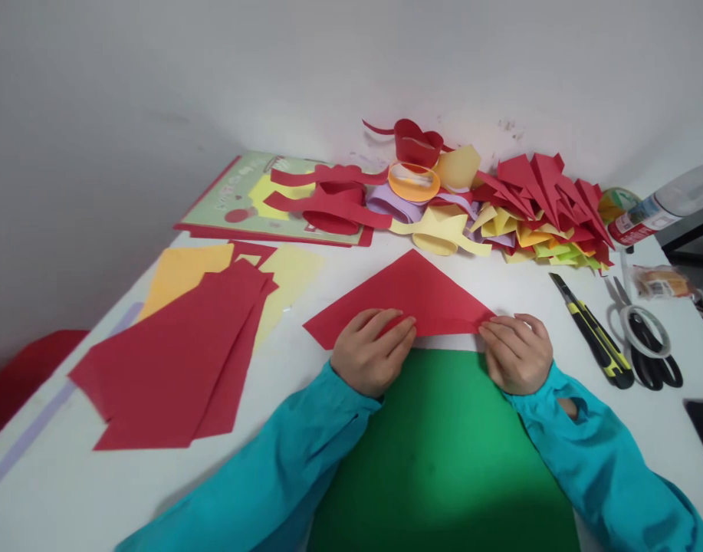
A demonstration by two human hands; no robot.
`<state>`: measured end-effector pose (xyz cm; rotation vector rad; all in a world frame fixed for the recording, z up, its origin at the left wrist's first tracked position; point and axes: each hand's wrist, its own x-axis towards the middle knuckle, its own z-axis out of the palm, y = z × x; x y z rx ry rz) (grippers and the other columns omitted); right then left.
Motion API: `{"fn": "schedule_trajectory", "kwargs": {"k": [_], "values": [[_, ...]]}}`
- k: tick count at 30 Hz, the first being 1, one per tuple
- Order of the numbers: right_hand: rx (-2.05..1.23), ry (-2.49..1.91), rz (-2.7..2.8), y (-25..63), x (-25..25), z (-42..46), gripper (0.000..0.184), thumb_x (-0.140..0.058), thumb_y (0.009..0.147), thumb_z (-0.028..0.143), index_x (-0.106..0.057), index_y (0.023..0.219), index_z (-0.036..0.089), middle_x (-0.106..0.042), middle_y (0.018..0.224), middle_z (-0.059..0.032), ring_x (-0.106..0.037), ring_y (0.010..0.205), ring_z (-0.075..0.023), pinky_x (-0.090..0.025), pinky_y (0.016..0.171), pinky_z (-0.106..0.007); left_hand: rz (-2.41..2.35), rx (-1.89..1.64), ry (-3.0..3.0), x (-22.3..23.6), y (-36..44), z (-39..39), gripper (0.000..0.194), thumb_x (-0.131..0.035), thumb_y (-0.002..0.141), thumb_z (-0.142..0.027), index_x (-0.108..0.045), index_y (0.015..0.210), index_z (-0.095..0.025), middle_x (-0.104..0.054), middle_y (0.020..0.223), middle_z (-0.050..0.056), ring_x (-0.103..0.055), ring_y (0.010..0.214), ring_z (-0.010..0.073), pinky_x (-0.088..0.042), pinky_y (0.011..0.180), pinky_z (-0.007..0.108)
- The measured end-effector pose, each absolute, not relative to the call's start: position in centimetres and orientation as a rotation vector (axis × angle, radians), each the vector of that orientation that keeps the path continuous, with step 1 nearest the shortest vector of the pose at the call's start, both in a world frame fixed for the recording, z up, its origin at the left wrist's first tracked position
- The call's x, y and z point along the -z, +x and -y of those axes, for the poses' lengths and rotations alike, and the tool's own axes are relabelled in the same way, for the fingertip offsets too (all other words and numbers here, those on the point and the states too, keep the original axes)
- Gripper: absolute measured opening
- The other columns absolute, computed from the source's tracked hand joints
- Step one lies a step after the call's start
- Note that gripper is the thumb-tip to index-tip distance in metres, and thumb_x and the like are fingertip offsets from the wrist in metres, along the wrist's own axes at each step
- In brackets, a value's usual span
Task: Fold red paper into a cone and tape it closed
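A sheet of red paper [408,295] lies at the middle of the table, its point facing the wall and a narrow strip folded along its near edge. My left hand [374,349] is closed on that folded edge left of centre, fingertips pressed on the paper. At the right corner, my right hand [517,353] pinches the same edge between thumb and fingers. Both thumbs are mostly hidden. A green sheet [443,445] lies in front of the red paper, between my forearms.
Red paper sheets [167,360] lie left. Paper loops [340,207] and folded paper pieces [546,199] are heaped by the wall [305,69]. A utility knife [592,330], scissors [653,368], a tape roll [644,331] and a bottle [644,217] sit right.
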<state>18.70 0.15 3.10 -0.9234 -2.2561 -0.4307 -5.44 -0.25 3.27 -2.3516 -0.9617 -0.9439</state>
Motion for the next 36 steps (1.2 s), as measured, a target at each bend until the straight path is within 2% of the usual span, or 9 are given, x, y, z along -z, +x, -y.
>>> {"fn": "schedule_trajectory", "kwargs": {"k": [10,16,22,26,36], "values": [[0.577,-1.098,2.067,21.2,-2.5,-1.5,0.021,-0.059,0.07,0.008,-0.064,0.089,0.017,-0.071,0.08,-0.0047,-0.064,0.079,-0.0192,-0.046,0.075,-0.034,0.99,0.967,-2.318,-3.1,-6.8,-0.2,0.017,-0.056,0.076,-0.005,-0.064,0.086,-0.014,-0.072,0.086,0.006,-0.064,0.081,0.0229,-0.051,0.065,0.037],[0.328,-0.879,2.297,18.1,-3.4,0.4,0.027,-0.063,0.076,0.018,-0.061,0.104,0.017,-0.07,0.096,-0.0064,-0.06,0.099,-0.0204,-0.044,0.087,-0.038,0.914,0.945,-2.441,-2.9,-4.9,0.9,0.014,-0.052,0.081,-0.011,-0.065,0.085,-0.015,-0.071,0.09,0.006,-0.063,0.085,0.0206,-0.052,0.072,0.037],[0.311,-0.694,2.38,16.4,-3.2,1.7,0.018,-0.051,0.083,0.01,-0.064,0.095,0.013,-0.071,0.09,-0.0056,-0.062,0.094,-0.0198,-0.046,0.087,-0.041,0.862,1.015,-2.516,-3.0,-2.9,1.9,0.017,-0.048,0.083,-0.01,-0.065,0.084,-0.011,-0.071,0.088,0.008,-0.063,0.083,0.0211,-0.052,0.07,0.036],[0.304,-0.666,2.409,16.6,-3.1,1.8,0.016,-0.051,0.083,0.009,-0.066,0.088,0.013,-0.071,0.086,-0.0064,-0.063,0.092,-0.0197,-0.047,0.086,-0.041,0.824,1.04,-2.559,-3.1,-2.1,2.4,0.019,-0.046,0.083,-0.009,-0.065,0.084,-0.01,-0.071,0.086,0.009,-0.063,0.083,0.0208,-0.052,0.07,0.036],[0.353,-0.746,2.331,16.9,-3.5,1.3,0.015,-0.057,0.078,0.011,-0.066,0.089,0.017,-0.072,0.083,-0.0027,-0.063,0.087,-0.0186,-0.046,0.082,-0.04,0.922,1.05,-2.47,-3.1,-3.0,1.7,0.009,-0.059,0.076,-0.01,-0.065,0.081,-0.015,-0.072,0.082,0.004,-0.064,0.083,0.0219,-0.052,0.07,0.037]]}}
